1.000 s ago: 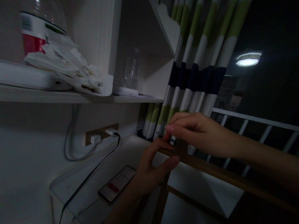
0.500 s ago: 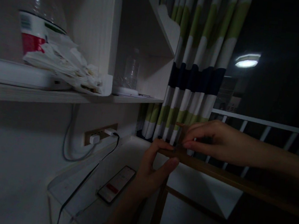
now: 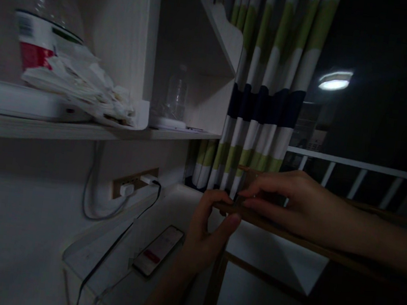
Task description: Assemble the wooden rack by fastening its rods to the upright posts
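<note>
- Wooden rail [image 3: 290, 235]: a brown bar running from the centre of the frame down toward the lower right, its near end at the top of an upright wooden post [image 3: 213, 287] at lower centre.
- Left hand [image 3: 209, 227]: comes up from the bottom centre and pinches the rail's near end, fingers curled over the top and thumb pressed up from below.
- Right hand [image 3: 287, 197]: reaches in from the right edge, fingers drawn narrow together at the same end of the rail, fingertips just beside the left hand's; what they pinch is too dark to tell.
- Desk [image 3: 102, 254]: pale, at lower left, with a phone [image 3: 158, 250] lying flat, screen lit, near the left wrist.
- A black cable [image 3: 118, 241] runs from a wall socket [image 3: 133, 183] across the desk.
- Shelf [image 3: 80, 131]: upper left, carrying a crumpled white bag [image 3: 85, 89] and a clear bottle [image 3: 176, 95].
- Striped curtain [image 3: 266, 91]: hangs behind both hands at upper centre.
</note>
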The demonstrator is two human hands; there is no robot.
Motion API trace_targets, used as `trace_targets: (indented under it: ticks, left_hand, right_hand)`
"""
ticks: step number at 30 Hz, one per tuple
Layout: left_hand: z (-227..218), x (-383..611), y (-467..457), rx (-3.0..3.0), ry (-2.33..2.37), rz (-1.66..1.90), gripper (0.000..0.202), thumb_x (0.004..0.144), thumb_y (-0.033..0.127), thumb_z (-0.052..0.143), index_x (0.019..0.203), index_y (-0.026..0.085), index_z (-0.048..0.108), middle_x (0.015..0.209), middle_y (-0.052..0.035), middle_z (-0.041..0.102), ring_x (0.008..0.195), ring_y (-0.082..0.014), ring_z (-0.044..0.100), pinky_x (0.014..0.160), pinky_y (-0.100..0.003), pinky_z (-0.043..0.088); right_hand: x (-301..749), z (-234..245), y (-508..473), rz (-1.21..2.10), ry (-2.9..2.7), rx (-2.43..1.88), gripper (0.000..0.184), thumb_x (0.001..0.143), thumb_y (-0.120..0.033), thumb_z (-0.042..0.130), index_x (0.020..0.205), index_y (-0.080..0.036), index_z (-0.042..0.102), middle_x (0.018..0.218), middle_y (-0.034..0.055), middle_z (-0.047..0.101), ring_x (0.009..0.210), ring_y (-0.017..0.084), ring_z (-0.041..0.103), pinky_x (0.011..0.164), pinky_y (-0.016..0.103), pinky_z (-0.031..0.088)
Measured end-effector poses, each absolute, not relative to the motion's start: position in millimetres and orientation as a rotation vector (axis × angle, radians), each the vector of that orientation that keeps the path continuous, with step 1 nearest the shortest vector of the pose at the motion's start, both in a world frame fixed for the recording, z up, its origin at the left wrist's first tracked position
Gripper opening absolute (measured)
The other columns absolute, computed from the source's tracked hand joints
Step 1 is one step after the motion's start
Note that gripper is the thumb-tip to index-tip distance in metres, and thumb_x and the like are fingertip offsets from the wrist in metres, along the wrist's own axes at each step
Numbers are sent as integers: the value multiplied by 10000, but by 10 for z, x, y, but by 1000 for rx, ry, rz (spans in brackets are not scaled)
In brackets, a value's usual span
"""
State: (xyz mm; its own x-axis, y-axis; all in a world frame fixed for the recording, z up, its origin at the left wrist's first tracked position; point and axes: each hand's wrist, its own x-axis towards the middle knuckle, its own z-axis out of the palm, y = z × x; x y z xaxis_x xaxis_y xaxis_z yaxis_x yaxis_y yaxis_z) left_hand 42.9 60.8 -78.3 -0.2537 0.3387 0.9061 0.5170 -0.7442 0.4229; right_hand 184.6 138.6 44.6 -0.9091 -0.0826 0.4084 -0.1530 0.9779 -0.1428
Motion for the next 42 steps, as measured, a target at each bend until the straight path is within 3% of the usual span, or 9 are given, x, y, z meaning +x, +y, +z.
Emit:
trace_targets:
  ticks: [7, 15, 19, 24, 27, 33, 38, 42]
  left_hand:
    - [-767, 447, 628, -1810, -1031, -2135, 131, 848, 213, 506, 960, 226, 439, 792, 15, 429, 749, -79, 423, 684, -159, 378]
    - [-792, 477, 652, -1760, -999, -2181, 151, 842, 225, 512, 978, 216, 448, 801, 6, 449, 761, -89, 435, 684, -175, 389]
    - [-801, 501, 663, -1725, -978, -2209, 145, 843, 232, 515, 975, 219, 458, 791, 16, 461, 734, -75, 428, 677, -160, 389]
    - [-857, 527, 691, -1693, -942, -2318, 165, 845, 268, 522, 991, 228, 459, 809, 5, 471, 751, -90, 434, 697, -186, 395]
    - [-872, 551, 696, -1661, -959, -2368, 173, 832, 300, 536, 971, 223, 467, 820, -2, 465, 765, -105, 442, 706, -209, 400]
    - [-875, 569, 679, -1661, -982, -2379, 174, 832, 315, 529, 971, 232, 466, 827, -2, 446, 772, -112, 430, 721, -225, 394]
    - [-880, 552, 670, -1699, -1013, -2403, 164, 830, 304, 537, 950, 228, 455, 835, 1, 444, 779, -105, 432, 729, -226, 387]
    - [-899, 531, 666, -1712, -980, -2360, 139, 843, 295, 516, 955, 228, 467, 843, 7, 447, 785, -98, 437, 719, -207, 400]
  right_hand:
    - [1785, 440, 1272, 201, -2670, 48, 109, 818, -112, 545, 714, -136, 571, 529, -73, 449, 458, 21, 401, 427, 157, 253]
    - [1716, 376, 1117, 13, -2567, -233, 109, 757, -124, 516, 659, -163, 543, 511, -49, 465, 424, 52, 387, 416, 191, 223]
    - [1679, 377, 1032, -175, -2605, -382, 92, 758, -176, 481, 679, -172, 527, 550, -4, 488, 483, 116, 449, 455, 239, 246]
    - [1612, 401, 941, -274, -2718, -464, 119, 698, -127, 480, 780, -174, 552, 647, 25, 551, 580, 173, 524, 508, 273, 283]
    - [1601, 406, 901, -235, -2661, -508, 128, 759, -206, 451, 865, -173, 512, 609, 23, 525, 526, 164, 502, 474, 262, 269]
    - [1671, 436, 970, -119, -2687, -220, 224, 820, -279, 426, 627, -184, 487, 506, -22, 442, 430, 89, 382, 391, 236, 202]
    - [1703, 602, 1066, 196, -2917, -9, 203, 861, -295, 450, 715, -197, 552, 557, -59, 497, 448, 56, 441, 350, 185, 251]
    - [1678, 756, 1046, 160, -3029, 68, 134, 834, -320, 603, 764, -206, 597, 563, -79, 508, 470, 40, 457, 383, 142, 314]
